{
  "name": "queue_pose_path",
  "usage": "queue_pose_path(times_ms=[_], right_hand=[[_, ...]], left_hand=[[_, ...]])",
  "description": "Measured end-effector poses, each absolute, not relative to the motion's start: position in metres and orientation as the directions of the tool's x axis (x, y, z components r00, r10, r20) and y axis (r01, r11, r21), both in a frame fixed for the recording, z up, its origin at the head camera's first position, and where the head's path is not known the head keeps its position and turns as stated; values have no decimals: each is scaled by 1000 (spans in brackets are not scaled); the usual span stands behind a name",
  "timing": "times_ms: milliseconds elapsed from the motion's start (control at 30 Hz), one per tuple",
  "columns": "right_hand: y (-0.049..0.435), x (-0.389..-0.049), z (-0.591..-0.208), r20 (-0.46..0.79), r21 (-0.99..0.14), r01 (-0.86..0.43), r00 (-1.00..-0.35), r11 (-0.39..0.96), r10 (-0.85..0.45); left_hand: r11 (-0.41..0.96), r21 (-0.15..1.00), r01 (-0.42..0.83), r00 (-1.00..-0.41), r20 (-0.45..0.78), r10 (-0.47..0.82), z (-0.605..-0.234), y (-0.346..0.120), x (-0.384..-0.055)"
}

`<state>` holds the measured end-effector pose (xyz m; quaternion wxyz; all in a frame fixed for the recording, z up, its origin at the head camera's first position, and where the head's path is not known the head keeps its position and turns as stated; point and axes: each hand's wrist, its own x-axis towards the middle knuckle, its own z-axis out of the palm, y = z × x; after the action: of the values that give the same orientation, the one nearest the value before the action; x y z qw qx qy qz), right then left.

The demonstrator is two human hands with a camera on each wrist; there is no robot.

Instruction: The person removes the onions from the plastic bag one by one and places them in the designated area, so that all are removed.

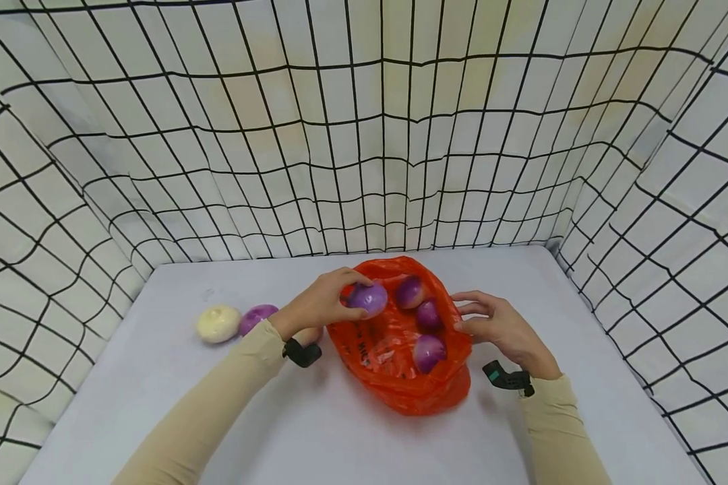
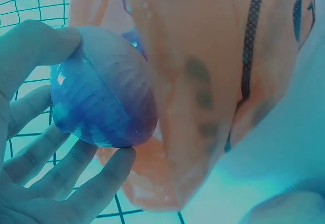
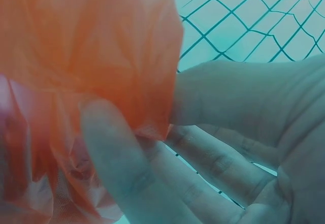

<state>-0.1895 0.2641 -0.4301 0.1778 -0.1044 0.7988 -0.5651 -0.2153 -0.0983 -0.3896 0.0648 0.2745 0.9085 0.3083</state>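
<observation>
My left hand (image 1: 321, 301) holds a purple onion (image 1: 369, 300) between thumb and fingers, over the mouth of a red plastic bag (image 1: 388, 394). In the left wrist view this onion (image 2: 104, 89) overlaps the bag's side (image 2: 188, 102). Inside the open bag lie three purple onions, one at the back (image 1: 410, 292), one in the middle (image 1: 428, 315) and one nearer the front (image 1: 429, 353). My right hand (image 1: 503, 328) grips the bag's right rim; in the right wrist view its thumb and a finger (image 3: 114, 148) lie on either side of the plastic (image 3: 137, 56).
Left of the bag, a pale onion (image 1: 218, 324) and a purple onion (image 1: 258, 318) sit side by side on the white table (image 1: 176, 397). Another onion (image 1: 308, 336) is partly hidden behind my left wrist. Black netting (image 1: 364, 141) over white cloth encloses the table's back and sides.
</observation>
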Motion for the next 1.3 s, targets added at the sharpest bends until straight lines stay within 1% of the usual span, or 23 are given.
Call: queue_pose_path(times_ms=[500,800,1033,1167,1300], right_hand=[[261,-186,-429,-185,-922,35,-915,385,-359],[255,-184,-429,-211,-907,50,-914,419,-347],[253,-183,-429,-204,-905,40,-915,423,-349],[252,-183,-429,-207,-904,42,-914,425,-349],[252,-183,-430,-209,-901,39,-912,433,-354]], left_hand=[[647,657,386,-874,37,484,-376,-130,-202],[657,648,385,-891,75,448,-377,-160,-197],[685,603,408,-896,123,426,-378,-187,-192],[695,602,393,-909,138,394,-377,-202,-188],[712,609,349,-930,128,345,-376,-218,-183]])
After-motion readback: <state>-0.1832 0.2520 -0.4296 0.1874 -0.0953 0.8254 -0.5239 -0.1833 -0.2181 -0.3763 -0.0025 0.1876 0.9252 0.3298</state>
